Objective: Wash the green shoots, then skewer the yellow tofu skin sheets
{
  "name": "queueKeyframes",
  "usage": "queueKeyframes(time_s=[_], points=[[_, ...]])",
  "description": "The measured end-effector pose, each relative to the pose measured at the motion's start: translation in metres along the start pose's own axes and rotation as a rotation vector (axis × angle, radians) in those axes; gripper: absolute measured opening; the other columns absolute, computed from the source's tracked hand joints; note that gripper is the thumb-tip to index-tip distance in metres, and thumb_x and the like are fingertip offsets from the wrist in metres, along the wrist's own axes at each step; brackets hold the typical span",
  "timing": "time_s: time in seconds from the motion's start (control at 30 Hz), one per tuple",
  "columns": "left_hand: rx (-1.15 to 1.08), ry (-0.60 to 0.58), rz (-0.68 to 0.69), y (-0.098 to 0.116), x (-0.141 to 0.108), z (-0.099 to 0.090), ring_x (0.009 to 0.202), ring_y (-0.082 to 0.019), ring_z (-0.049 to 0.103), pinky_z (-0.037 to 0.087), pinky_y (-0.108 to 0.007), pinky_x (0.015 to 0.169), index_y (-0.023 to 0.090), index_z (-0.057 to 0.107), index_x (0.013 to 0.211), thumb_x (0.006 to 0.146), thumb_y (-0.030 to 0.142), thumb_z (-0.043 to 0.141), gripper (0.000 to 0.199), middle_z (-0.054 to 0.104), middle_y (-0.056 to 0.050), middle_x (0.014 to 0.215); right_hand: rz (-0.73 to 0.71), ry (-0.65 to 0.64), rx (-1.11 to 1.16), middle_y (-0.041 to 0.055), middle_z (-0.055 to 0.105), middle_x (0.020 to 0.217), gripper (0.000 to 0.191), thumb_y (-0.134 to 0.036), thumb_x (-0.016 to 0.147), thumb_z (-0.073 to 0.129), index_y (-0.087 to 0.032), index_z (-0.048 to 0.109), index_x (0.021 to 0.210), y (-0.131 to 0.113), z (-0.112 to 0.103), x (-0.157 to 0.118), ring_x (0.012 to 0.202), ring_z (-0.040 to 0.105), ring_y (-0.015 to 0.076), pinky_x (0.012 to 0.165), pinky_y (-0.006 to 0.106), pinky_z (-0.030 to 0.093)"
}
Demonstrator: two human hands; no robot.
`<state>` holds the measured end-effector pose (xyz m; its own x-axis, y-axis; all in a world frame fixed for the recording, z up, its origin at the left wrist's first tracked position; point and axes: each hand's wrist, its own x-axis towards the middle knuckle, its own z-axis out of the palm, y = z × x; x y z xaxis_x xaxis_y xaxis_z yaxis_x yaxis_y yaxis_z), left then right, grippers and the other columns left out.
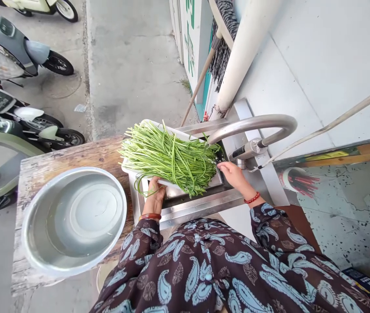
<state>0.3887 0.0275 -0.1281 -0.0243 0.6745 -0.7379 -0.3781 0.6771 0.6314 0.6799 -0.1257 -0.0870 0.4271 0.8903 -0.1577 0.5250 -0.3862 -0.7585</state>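
A big bundle of long green chives fills a white plastic basket, which rests across the metal sink. With its fingers under the near rim, my left hand grips the basket. My right hand is beside the leafy ends of the chives, below the faucet. Its fingers are curled together, and whatever they may hold is hidden. Drops of water splash close to its fingertips, near the spout.
On the left, a large metal basin of water stands on a worn wooden board. A mop leans by a white pipe behind the sink. Scooters are parked at far left. A hose crosses on the right.
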Motion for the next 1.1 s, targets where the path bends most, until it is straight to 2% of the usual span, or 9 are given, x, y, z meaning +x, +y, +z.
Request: queueKeyframes(time_s=[0.07,0.2,0.3,0.43,0.57,0.7,0.87,1.03,1.1], points=[[0.002,0.017,-0.005,0.002,0.002,-0.006,0.057,-0.010,0.055,0.046,-0.022,0.055,0.021,0.053,0.071,0.058,0.008,0.057,0.019,0.060,0.006,0.064,0.007,-0.035,-0.051,0.0148,0.074,0.119,0.031,-0.022,0.091,0.048,-0.016,0.071,0.112,0.014,0.009,-0.004,0.115,0.068,0.0263,0.104,0.048,0.051],[0.007,0.035,-0.013,0.002,0.009,-0.015,0.056,-0.011,0.053,0.046,-0.023,0.056,0.021,0.054,0.073,0.058,0.009,0.057,0.020,0.058,0.005,0.063,0.021,0.101,-0.064,0.0234,0.060,0.140,0.037,-0.021,0.091,0.047,-0.010,0.067,0.120,0.033,0.016,-0.001,0.134,0.055,0.0293,0.115,0.053,0.040],[0.005,0.034,-0.005,-0.001,0.013,-0.019,0.061,-0.012,0.056,0.050,-0.025,0.063,0.021,0.054,0.074,0.057,0.009,0.058,0.021,0.058,0.004,0.066,0.080,0.168,0.114,0.0198,0.063,0.136,0.036,-0.028,0.092,0.046,-0.014,0.069,0.116,0.035,0.018,0.010,0.119,0.066,0.0278,0.107,0.051,0.050],[0.016,0.021,0.001,-0.002,0.014,-0.021,0.062,-0.012,0.056,0.049,-0.025,0.062,0.021,0.054,0.076,0.058,0.011,0.059,0.021,0.060,0.004,0.071,0.317,0.296,0.533,0.0133,0.069,0.123,0.038,-0.041,0.090,0.052,-0.017,0.068,0.116,0.026,0.022,0.024,0.086,0.075,0.0212,0.088,0.044,0.061],[0.045,0.031,-0.013,0.000,0.013,-0.021,0.057,-0.010,0.051,0.045,-0.023,0.056,0.021,0.051,0.073,0.059,0.009,0.056,0.019,0.056,0.005,0.066,0.505,0.344,0.862,0.0116,0.064,0.130,0.036,-0.047,0.086,0.058,-0.021,0.067,0.109,0.014,0.020,0.035,0.082,0.076,0.0201,0.079,0.041,0.063],[0.053,0.034,-0.023,0.002,0.010,-0.022,0.055,-0.010,0.049,0.042,-0.023,0.054,0.021,0.049,0.072,0.062,0.008,0.055,0.018,0.053,0.006,0.061,0.550,0.344,0.941,0.0137,0.062,0.137,0.036,-0.047,0.085,0.058,-0.022,0.064,0.110,0.005,0.021,0.030,0.089,0.076,0.0217,0.082,0.041,0.061],[0.022,0.019,-0.030,-0.001,0.012,-0.023,0.057,-0.010,0.049,0.044,-0.022,0.058,0.020,0.051,0.074,0.060,0.006,0.055,0.020,0.054,0.007,0.062,0.384,0.291,0.587,0.0125,0.070,0.123,0.035,-0.041,0.091,0.049,-0.020,0.067,0.112,0.001,0.026,0.000,0.099,0.072,0.0222,0.085,0.040,0.060],[0.012,0.025,-0.050,-0.001,0.016,-0.020,0.054,-0.010,0.050,0.042,-0.022,0.053,0.019,0.053,0.073,0.057,0.008,0.058,0.020,0.055,0.006,0.062,-0.054,0.155,-0.209,0.0147,0.069,0.123,0.035,-0.023,0.097,0.043,-0.016,0.069,0.120,-0.004,0.008,-0.011,0.111,0.064,0.0260,0.100,0.045,0.050],[0.012,0.025,-0.055,0.000,0.017,-0.019,0.054,-0.009,0.050,0.043,-0.021,0.053,0.019,0.054,0.072,0.057,0.008,0.059,0.020,0.055,0.007,0.061,-0.099,0.026,-0.526,0.0145,0.068,0.126,0.036,-0.020,0.098,0.045,-0.015,0.067,0.126,-0.008,-0.001,-0.004,0.116,0.060,0.0274,0.103,0.043,0.046]])
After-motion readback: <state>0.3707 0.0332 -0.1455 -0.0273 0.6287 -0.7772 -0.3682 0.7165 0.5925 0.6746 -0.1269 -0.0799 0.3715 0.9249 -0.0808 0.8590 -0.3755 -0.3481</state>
